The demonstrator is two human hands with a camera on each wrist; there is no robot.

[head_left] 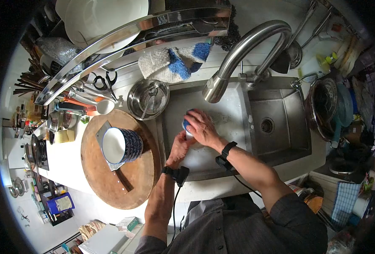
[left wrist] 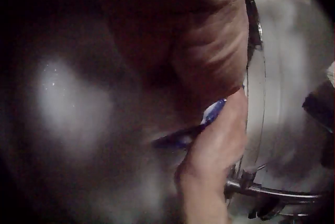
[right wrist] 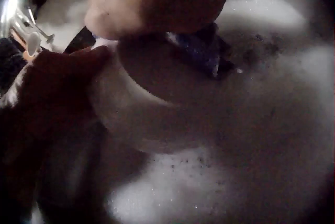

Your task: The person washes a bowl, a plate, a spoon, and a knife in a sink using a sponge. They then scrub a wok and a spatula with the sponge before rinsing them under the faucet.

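Head view: two hands are working on a pale dish over a soapy sink

A person's left hand (head_left: pixel 179 149) is pinching the edge of a round, pale dish (right wrist: pixel 120 109), thumb at the rim, probably to steady it. The right hand (head_left: pixel 203 129) is bending its fingers over a blue cloth (head_left: pixel 190 118), seemingly pressing it against the dish. Their fingertips are partly hiding, so how tightly they are gripping cannot be told. The dish is sitting between the hands, over the suds of the larger basin (head_left: pixel 217 172).

The tap (head_left: pixel 216 86) is arching overhead, and a smaller basin with a drain (head_left: pixel 267 125) is lying to the right. On the left, a round wooden board (head_left: pixel 98 186) is bearing a stack of blue-patterned bowls (head_left: pixel 132 146), nested perhaps to save room, and resting partly over a knife (head_left: pixel 123 181). A metal bowl (head_left: pixel 132 103) is holding a spoon (head_left: pixel 147 106) beside the sink, perhaps for easy reach. Beyond it, a blue-and-white towel (head_left: pixel 153 63) is draping below a metal rack, while utensils are crowding the pale counter (head_left: pixel 69 169)
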